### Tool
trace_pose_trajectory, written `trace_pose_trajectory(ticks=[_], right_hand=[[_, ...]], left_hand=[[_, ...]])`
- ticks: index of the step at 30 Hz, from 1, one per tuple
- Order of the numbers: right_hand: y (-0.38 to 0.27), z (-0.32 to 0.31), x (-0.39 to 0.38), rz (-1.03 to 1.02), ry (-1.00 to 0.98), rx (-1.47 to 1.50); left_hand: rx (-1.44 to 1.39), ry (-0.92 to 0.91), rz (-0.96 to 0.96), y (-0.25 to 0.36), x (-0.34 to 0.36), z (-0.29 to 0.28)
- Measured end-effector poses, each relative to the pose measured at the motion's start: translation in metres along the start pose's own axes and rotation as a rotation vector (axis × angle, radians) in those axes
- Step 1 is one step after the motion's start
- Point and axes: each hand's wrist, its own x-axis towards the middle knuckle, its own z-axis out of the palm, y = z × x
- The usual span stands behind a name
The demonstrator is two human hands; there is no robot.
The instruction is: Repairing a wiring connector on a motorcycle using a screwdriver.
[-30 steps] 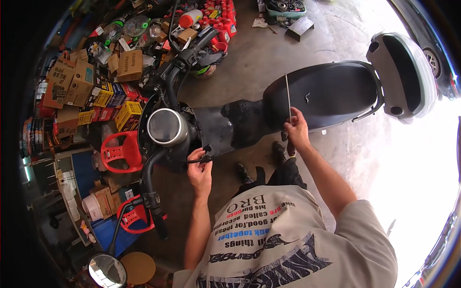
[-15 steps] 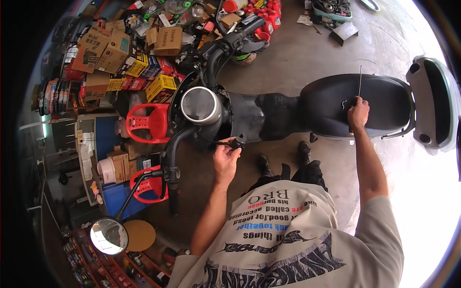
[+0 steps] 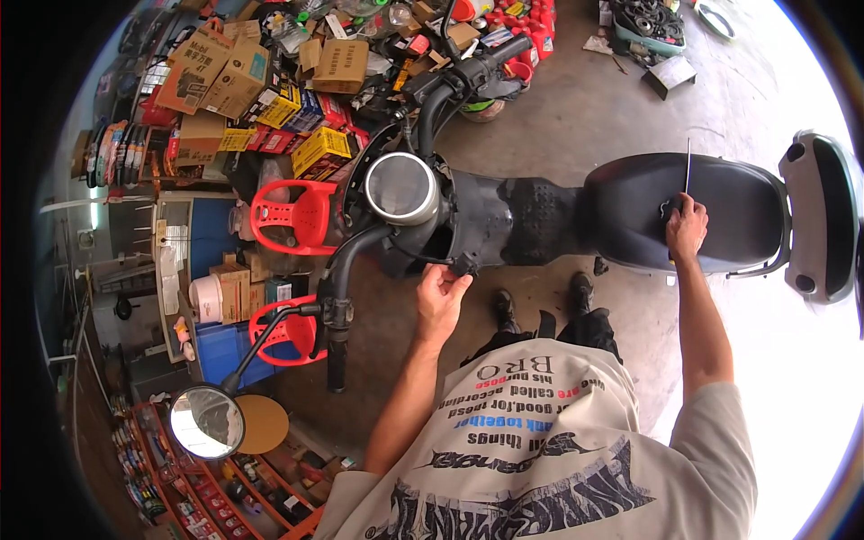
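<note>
Right, we're looking straight down on a black scooter (image 3: 540, 211) standing on the concrete floor (image 3: 594, 108), handlebars to the person's left, seat to the right. Left hand (image 3: 441, 292) is up against the body panel just below the round speedometer (image 3: 401, 187), fingers curled and pinching a small black connector (image 3: 465, 264) with a thin cable running off it toward the steering column. Right hand (image 3: 687, 227) is stretched well out to the other side, resting on the black seat (image 3: 711, 211), closed around the dark handle of a long thin screwdriver (image 3: 688, 166) whose shaft stands up from the fist and points away from the person. Behind the seat sits a pale rear box (image 3: 823, 216). Down at the lower left, the near handlebar grip (image 3: 336, 360) hangs toward the person, and a round mirror (image 3: 206, 423) sticks out on its stalk. Beyond the scooter's front, two red plastic baskets (image 3: 292, 216) sit just beside the front end, and stacked cardboard boxes (image 3: 216, 76) and yellow cartons (image 3: 319, 151) crowd the floor further back.
</note>
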Motion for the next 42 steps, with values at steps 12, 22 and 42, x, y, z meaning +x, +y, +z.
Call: trace_pose_trajectory(ticks=[12, 22, 42], right_hand=[[0.009, -0.032, -0.003, 0.029, 0.220, 0.225], [-0.035, -0.058, -0.040, -0.010, 0.231, 0.688], [-0.121, -0.062, -0.234, -0.237, -0.377, 0.709]], left_hand=[[-0.032, -0.017, -0.027, -0.014, 0.004, 0.006], [-0.184, 0.109, -0.093, -0.024, -0.006, 0.007], [-0.155, -0.052, -0.429, -0.115, -0.103, -0.015]])
